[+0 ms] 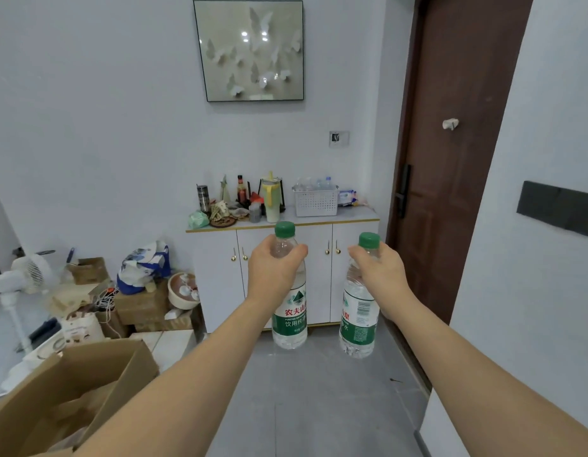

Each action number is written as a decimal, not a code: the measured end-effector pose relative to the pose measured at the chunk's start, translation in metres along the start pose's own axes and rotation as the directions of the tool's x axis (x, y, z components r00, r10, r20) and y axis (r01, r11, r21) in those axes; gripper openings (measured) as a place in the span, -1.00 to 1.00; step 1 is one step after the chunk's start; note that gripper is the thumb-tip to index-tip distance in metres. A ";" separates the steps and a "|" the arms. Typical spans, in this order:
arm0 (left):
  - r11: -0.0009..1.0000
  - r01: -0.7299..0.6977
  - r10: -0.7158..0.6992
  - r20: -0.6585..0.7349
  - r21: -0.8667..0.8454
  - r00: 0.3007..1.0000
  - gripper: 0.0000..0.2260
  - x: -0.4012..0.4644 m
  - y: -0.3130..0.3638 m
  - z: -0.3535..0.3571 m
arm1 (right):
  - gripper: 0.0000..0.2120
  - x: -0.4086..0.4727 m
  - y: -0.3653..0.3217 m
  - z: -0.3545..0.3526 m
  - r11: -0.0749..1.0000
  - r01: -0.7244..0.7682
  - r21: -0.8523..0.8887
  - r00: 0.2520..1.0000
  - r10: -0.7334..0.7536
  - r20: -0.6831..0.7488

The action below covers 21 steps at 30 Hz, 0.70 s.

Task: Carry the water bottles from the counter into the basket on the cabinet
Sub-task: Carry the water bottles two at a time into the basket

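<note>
My left hand [274,270] grips the neck of a clear water bottle [290,319] with a green cap and green label, held upright out in front of me. In my right hand [380,275] hangs a second water bottle [358,324] of the same kind, also gripped near the neck. Ahead, a white perforated basket [315,201] stands on the right part of the white cabinet [355,214] top, with several clear bottles standing inside it. Both held bottles are well short of the cabinet, over the grey floor.
The cabinet's left half is crowded with a pitcher [272,201], a sauce bottle, a metal cup and small items. An open cardboard box [75,390], stacked boxes, bags and a white fan [25,275] fill the left floor. A brown door [451,159] is at right.
</note>
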<state>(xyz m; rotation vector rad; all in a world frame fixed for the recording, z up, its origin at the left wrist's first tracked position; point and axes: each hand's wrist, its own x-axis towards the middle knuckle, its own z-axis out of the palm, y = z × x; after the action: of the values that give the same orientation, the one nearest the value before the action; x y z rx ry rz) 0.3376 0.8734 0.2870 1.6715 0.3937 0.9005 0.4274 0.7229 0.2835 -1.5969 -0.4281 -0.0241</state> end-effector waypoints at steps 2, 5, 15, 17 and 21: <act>1.000 -0.006 0.006 -0.002 -0.005 1.000 -0.88 0.024 -0.003 0.008 | -0.83 0.024 0.006 0.006 1.000 0.009 -0.013 1.000 -0.009 -0.003; 1.000 -0.005 0.005 -0.002 -0.023 1.000 -0.87 0.060 -0.014 0.019 | -0.85 0.057 0.018 0.016 1.000 0.007 -0.018 1.000 -0.007 -0.015; 0.996 0.015 -0.011 0.044 -0.086 0.999 -0.88 0.199 -0.073 0.042 | -0.87 0.185 0.061 0.077 1.000 0.000 -0.023 1.000 -0.001 -0.024; 0.994 0.014 -0.010 0.046 -0.104 0.999 -0.88 0.236 -0.084 0.043 | -0.88 0.217 0.064 0.094 1.000 0.009 -0.018 1.000 -0.010 -0.026; 0.993 -0.007 0.013 0.050 -0.121 0.999 -0.92 0.308 -0.098 0.043 | -0.88 0.278 0.063 0.128 0.999 0.027 0.029 0.999 -0.026 -0.023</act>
<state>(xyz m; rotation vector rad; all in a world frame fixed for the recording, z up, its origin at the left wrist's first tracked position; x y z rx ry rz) 0.5886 1.0803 0.3017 1.5832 0.2913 0.8709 0.6718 0.9170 0.2884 -1.5604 -0.4302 -0.0552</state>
